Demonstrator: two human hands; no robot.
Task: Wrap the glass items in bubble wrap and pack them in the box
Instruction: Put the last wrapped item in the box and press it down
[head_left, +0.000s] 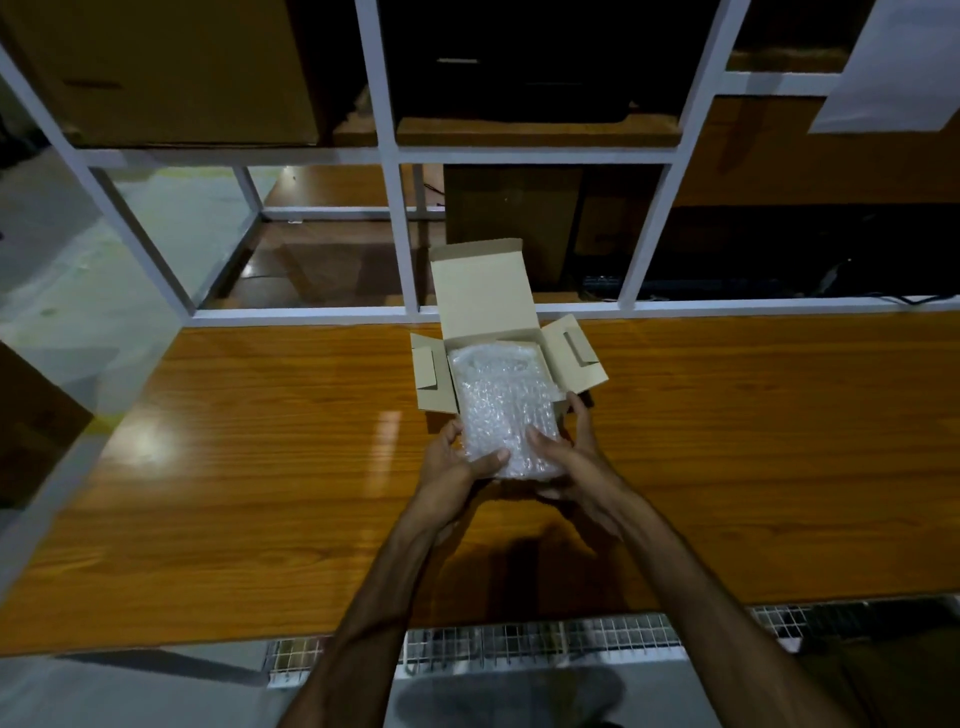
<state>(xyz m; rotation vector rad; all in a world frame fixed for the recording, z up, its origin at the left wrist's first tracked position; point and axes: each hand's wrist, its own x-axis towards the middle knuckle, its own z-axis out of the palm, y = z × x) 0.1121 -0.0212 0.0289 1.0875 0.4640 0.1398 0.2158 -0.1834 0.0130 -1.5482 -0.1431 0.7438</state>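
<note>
- At table (218, 467) centre, half in the box (485, 306): a bubble-wrapped bundle (506, 410), far end inside, near end jutting out toward 6 o'clock.
- From 9 o'clock: left hand (457, 467) cupped under the bundle's near left corner, thumb curled over the top, fingers hidden beneath.
- From 3 o'clock: right hand (566, 457) clasping the near right edge, thumb on the wrap, fingertips up beside the box wall.
- Likely snag: right fingers pinched against the box wall, or wrap catching the rim and peeling open.
- Possible slip too: slick wrap, grip only at the near end, so risk of a hard drop onto the box floor.
- Also a light box, free to slide toward 12 o'clock if pushed.
</note>
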